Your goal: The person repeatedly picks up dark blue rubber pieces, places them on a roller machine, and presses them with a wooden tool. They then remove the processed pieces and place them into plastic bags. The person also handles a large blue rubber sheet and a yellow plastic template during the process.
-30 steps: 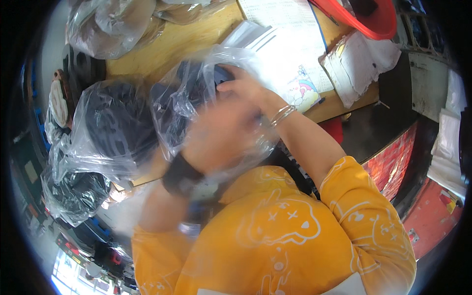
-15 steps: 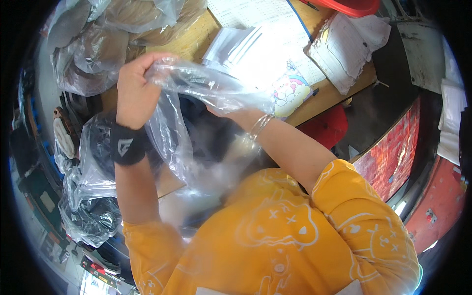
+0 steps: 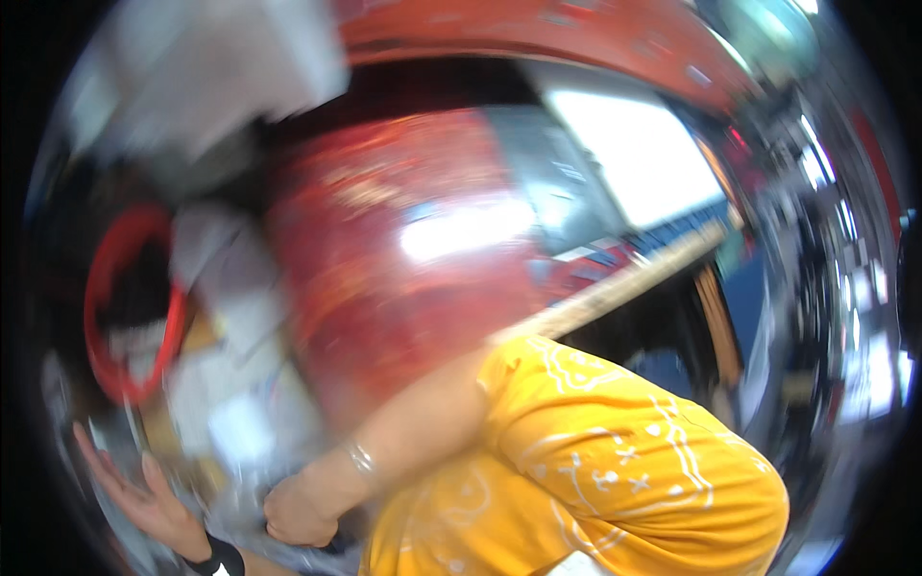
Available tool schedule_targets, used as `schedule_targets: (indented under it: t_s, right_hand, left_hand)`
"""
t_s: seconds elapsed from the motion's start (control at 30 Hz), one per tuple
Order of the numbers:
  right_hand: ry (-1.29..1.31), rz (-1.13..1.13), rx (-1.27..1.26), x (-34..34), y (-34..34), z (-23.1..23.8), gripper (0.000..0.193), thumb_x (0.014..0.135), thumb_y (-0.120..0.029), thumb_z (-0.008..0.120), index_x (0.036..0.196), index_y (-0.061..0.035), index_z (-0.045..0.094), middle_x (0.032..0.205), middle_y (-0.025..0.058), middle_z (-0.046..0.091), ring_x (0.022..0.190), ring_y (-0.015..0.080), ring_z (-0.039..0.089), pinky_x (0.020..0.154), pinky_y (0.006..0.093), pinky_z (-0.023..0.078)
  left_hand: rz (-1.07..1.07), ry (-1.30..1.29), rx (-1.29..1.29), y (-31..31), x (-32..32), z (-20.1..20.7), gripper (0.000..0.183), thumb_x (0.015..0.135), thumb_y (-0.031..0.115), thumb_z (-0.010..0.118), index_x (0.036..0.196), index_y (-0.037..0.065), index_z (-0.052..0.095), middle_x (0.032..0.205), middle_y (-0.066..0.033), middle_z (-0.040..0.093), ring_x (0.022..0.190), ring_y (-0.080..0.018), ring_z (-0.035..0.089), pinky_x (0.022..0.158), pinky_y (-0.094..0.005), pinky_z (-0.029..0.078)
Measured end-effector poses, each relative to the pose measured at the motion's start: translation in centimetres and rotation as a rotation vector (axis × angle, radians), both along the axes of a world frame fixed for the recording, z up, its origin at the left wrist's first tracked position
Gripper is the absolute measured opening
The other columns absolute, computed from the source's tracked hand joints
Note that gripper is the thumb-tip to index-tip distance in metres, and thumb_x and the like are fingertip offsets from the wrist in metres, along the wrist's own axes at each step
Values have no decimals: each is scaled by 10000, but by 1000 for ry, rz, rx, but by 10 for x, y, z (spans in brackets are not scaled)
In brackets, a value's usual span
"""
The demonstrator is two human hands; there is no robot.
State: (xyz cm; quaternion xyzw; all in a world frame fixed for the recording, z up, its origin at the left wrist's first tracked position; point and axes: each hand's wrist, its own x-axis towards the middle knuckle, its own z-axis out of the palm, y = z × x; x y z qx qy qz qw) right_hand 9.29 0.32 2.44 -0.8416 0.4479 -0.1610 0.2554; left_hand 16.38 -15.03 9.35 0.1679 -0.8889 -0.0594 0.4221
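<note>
At the lower left, my left hand [image 3: 154,499] is raised with its fingers spread and a black band on the wrist. My right hand [image 3: 303,509], with bracelets on its wrist, is curled closed near the lower edge. Clear plastic bag film [image 3: 230,509] bunches against the right fingers and passes below them. Much of the bag is cut off or blurred, and its contents do not show.
A red round-rimmed container [image 3: 175,336] stands at the left beside papers [image 3: 254,384]. A shiny red surface [image 3: 384,259] fills the middle, with a bright white rectangular panel [image 3: 639,158] to its right. Behind lies an orange-red surface [image 3: 538,29]. Motion blurs most of this.
The view has swung to the right, bringing the red surface to the middle. My left hand has let go of the bag and opened. Both hands now appear at lower left.
</note>
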Motion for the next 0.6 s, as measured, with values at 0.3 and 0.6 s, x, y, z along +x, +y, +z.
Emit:
schedule_targets:
  t_s: [0.3, 0.6]
  right_hand:
    - [-472, -1618, -85, -130, 502, 25, 435, 882, -146, 567, 1289, 3, 534, 1257, 216, 583, 1180, 335, 556, 1007, 406, 444]
    - [-776, -2525, 61, 26, 709, -30, 471, 862, -204, 647, 1288, -27, 552, 1282, 196, 582, 1181, 308, 573, 992, 379, 461]
  left_hand:
    - [-1087, -376, 140, 330, -334, -54, 733, 832, 168, 659, 1442, -42, 309, 1462, -245, 350, 1359, -369, 343, 1137, -437, 246]
    - [-578, -857, -173, 619, -556, -91, 986, 875, 693, 428, 1496, -31, 178, 1562, -210, 195, 1458, -331, 158, 1181, -442, 124]
